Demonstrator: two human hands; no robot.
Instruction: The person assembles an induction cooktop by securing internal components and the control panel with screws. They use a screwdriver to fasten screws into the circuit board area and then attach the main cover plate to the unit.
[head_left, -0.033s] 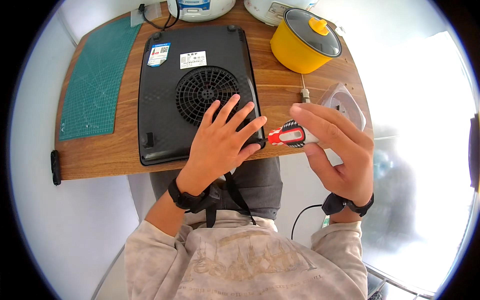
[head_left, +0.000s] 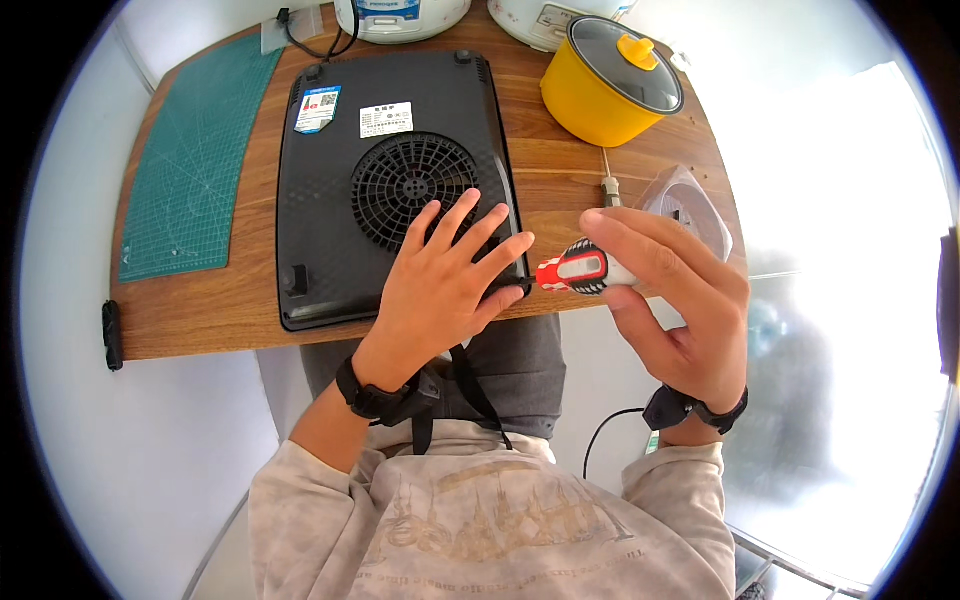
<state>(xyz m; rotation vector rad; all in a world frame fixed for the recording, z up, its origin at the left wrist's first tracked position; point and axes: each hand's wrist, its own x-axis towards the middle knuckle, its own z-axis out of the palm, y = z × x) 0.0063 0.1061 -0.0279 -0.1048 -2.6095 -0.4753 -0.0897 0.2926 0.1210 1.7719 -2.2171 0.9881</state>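
A black induction cooker (head_left: pixel 325 190) lies underside up on the wooden table, with its round fan grille (head_left: pixel 390 170) and two stickers showing. My left hand (head_left: pixel 430 280) rests on its near right part, fingers spread, fingertips reaching the grille's edge. In my right hand (head_left: pixel 695 300) is a screwdriver (head_left: pixel 575 268) with a red, white and black handle, gripped at its rear end between thumb and fingers. The screwdriver lies nearly level, its dark shaft pointing left at the cooker's near right edge. Exactly where its tip sits is hidden by my left hand.
Beyond my right hand stand a yellow pot (head_left: pixel 595 95) with a glass lid, a second screwdriver (head_left: pixel 610 190) and a clear plastic tray (head_left: pixel 700 215) with small dark bits. A green cutting mat (head_left: pixel 190 170) lies left. White appliances (head_left: pixel 410 25) and a black cable (head_left: pixel 325 50) are at the back.
The screwdriver's handle has turned slightly about its own axis in my right hand. My left hand and the cooker look the same.
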